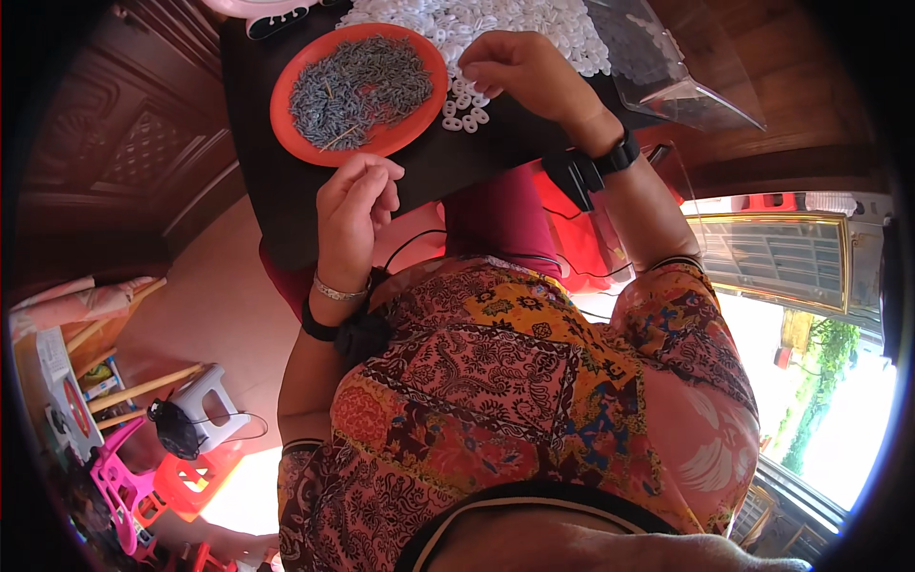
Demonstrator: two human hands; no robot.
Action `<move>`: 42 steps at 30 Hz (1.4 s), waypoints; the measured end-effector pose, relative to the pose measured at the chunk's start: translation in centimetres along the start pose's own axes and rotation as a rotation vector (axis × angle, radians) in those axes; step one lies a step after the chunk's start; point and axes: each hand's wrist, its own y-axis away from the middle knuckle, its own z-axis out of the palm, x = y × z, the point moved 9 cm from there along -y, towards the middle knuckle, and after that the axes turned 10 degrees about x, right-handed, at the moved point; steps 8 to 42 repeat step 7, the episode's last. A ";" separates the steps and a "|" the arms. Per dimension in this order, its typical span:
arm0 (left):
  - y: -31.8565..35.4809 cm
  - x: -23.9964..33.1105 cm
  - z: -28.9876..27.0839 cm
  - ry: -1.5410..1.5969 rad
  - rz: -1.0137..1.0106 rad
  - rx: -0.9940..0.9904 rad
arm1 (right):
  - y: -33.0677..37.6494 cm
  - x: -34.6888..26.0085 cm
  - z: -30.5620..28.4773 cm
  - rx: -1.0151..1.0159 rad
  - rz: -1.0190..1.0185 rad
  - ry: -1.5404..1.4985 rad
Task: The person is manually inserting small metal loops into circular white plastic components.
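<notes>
At the near edge of the orange-red plate (408,139), my left hand (355,202) is closed with thumb and fingertips together; anything between them is too small to make out. Many small grey screws (319,91) fill the plate. My right hand (519,74) is closed in a pinch just over the front of a heap of white plastic pieces (562,33). What its fingertips hold, if anything, is hidden. Several oval white pieces (460,116) with two holes each lie loose below that hand.
Plate and heap share a dark table (250,143). A clear plastic container (681,91) lies tilted at the right, holding more white pieces. A shoe-shaped pink item (262,11) is at the far left. Stools, one grey (212,405), stand on the floor lower left.
</notes>
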 end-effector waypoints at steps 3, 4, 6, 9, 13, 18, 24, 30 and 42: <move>-0.2 0.2 0.4 -0.026 0.013 -0.032 | 2.1 -3.7 4.8 -0.187 0.094 -0.227; -0.2 0.3 0.7 -0.038 0.023 -0.054 | 2.5 -4.7 6.2 -0.239 0.019 -0.206; -0.1 0.1 0.9 -0.037 0.015 -0.081 | 3.4 -5.7 8.2 -0.315 -0.020 -0.167; 0.1 -0.2 0.8 -0.026 -0.003 -0.071 | 3.5 -6.2 8.9 -0.344 -0.048 -0.163; 0.1 -0.2 0.8 -0.026 -0.003 -0.071 | 3.5 -6.2 8.9 -0.344 -0.048 -0.163; 0.1 -0.2 0.8 -0.026 -0.003 -0.071 | 3.5 -6.2 8.9 -0.344 -0.048 -0.163; 0.1 -0.2 0.8 -0.026 -0.003 -0.071 | 3.5 -6.2 8.9 -0.344 -0.048 -0.163; 0.1 -0.2 0.8 -0.026 -0.003 -0.071 | 3.5 -6.2 8.9 -0.344 -0.048 -0.163; 0.1 -0.2 0.8 -0.026 -0.003 -0.071 | 3.5 -6.2 8.9 -0.344 -0.048 -0.163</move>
